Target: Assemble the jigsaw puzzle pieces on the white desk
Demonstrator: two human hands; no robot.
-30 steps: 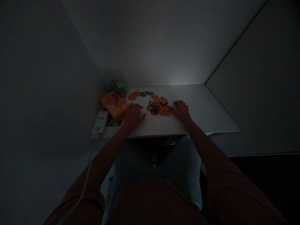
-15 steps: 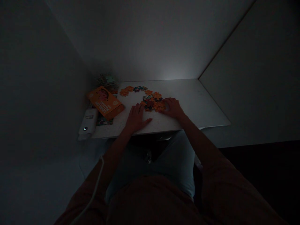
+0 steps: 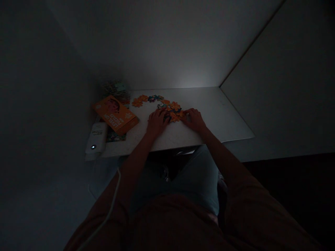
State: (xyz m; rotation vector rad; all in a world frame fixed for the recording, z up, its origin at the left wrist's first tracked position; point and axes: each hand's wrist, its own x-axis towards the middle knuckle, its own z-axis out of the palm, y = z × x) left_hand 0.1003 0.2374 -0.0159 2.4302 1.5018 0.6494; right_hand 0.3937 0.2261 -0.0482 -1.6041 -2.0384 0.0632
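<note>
Left hand [image 3: 157, 122] fingers curled over the pile [image 3: 175, 115]'s left edge, hiding some; right hand [image 3: 194, 120] fingers bent at its right. Can't tell if they're pinching. Pieces too dim to count. One box [image 3: 115, 114] further left. Left hand was clear of the pile a second ago.

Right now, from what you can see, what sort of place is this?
Probably a desk corner in a dim room: a white tabletop set against pale walls, with an orange puzzle box and puzzle pieces on it.
</note>
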